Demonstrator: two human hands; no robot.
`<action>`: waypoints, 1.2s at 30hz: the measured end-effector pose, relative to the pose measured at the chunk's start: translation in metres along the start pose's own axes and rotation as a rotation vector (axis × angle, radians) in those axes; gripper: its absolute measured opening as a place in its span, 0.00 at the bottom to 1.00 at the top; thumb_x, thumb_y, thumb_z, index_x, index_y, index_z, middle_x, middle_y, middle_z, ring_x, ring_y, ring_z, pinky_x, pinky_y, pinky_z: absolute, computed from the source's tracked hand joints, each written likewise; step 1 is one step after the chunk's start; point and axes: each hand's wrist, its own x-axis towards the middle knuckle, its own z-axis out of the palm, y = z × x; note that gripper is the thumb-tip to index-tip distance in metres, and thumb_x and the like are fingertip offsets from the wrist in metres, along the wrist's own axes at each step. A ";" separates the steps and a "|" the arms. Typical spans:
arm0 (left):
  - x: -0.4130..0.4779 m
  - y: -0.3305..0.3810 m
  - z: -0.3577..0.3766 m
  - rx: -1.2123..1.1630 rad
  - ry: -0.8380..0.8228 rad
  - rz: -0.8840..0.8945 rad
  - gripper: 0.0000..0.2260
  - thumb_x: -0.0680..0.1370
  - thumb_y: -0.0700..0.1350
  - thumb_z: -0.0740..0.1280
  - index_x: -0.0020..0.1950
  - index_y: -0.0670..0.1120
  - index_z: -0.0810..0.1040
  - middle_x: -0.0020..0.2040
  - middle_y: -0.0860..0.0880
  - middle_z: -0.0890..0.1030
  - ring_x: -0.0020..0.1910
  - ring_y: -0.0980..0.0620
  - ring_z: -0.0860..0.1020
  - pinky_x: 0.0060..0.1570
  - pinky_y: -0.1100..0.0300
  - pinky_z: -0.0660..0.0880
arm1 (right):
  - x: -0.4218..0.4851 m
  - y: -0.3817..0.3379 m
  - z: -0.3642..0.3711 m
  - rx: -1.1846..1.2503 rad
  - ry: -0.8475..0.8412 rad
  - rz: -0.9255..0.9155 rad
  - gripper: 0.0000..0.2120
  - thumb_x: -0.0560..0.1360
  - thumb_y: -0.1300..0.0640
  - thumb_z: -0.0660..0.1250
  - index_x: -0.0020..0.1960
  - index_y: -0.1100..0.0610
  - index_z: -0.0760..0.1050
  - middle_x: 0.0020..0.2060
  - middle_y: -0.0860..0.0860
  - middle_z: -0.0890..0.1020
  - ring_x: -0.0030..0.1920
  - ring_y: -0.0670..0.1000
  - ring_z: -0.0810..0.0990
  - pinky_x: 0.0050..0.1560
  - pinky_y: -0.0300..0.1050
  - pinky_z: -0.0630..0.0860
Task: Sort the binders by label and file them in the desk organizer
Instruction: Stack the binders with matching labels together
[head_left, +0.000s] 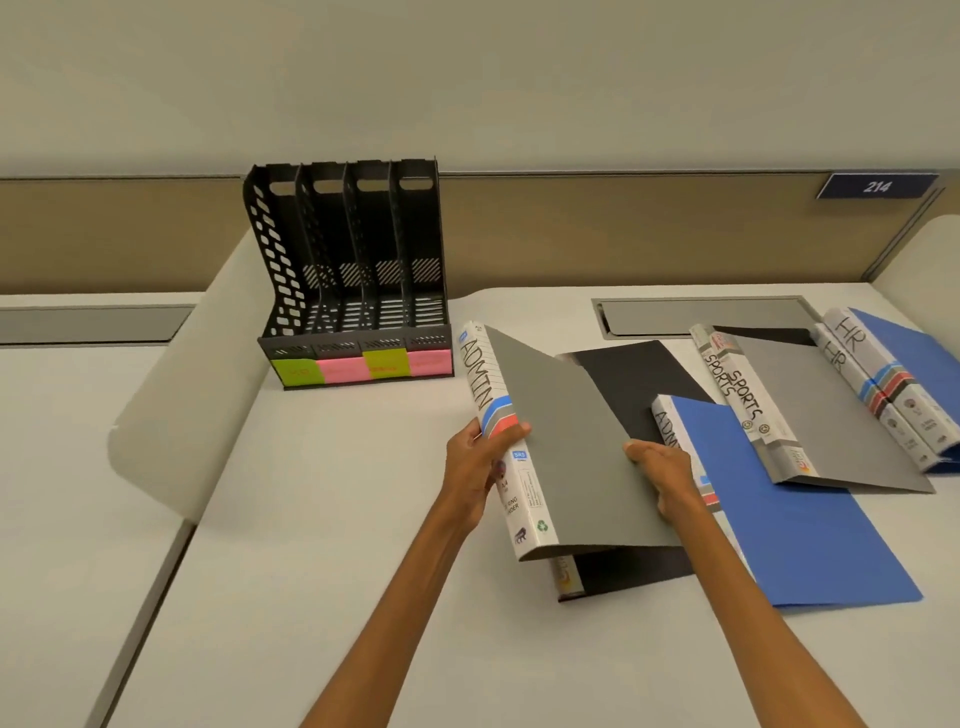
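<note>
Left grip (475, 467), right grip (662, 470) bare; forearms bare to frame edge.

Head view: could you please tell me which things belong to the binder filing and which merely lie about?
Job: grey ADMIN ring binder in left hand and right hand; black binder under it; blue ADMIN binder; grey SPORTS binders; blue HR binders; black four-slot plastic organizer with sticky labels.
Lying about: blue 214 number plate; grey desk cable flap.

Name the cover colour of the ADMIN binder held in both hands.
Grey, with a white spine, on the ADMIN binder; the head view shows it best.
</note>
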 end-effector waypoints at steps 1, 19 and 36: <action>-0.002 0.001 -0.005 0.006 -0.026 0.003 0.20 0.73 0.45 0.74 0.63 0.46 0.75 0.44 0.46 0.81 0.40 0.49 0.83 0.40 0.55 0.80 | -0.003 0.001 0.004 0.010 -0.004 0.010 0.04 0.73 0.57 0.72 0.42 0.51 0.78 0.42 0.53 0.81 0.43 0.53 0.80 0.48 0.49 0.76; -0.020 0.011 -0.150 0.091 0.265 0.032 0.05 0.76 0.45 0.71 0.51 0.48 0.82 0.41 0.46 0.82 0.38 0.48 0.80 0.38 0.58 0.76 | -0.064 0.018 0.120 -0.075 0.044 -0.196 0.05 0.74 0.57 0.67 0.41 0.53 0.82 0.41 0.50 0.84 0.37 0.47 0.78 0.41 0.43 0.75; -0.021 0.023 -0.259 0.288 0.440 0.087 0.03 0.76 0.44 0.72 0.48 0.50 0.83 0.43 0.51 0.85 0.32 0.54 0.83 0.31 0.64 0.78 | -0.120 0.052 0.219 -0.333 -0.230 -0.240 0.31 0.67 0.44 0.75 0.64 0.57 0.71 0.59 0.54 0.77 0.56 0.57 0.78 0.58 0.57 0.78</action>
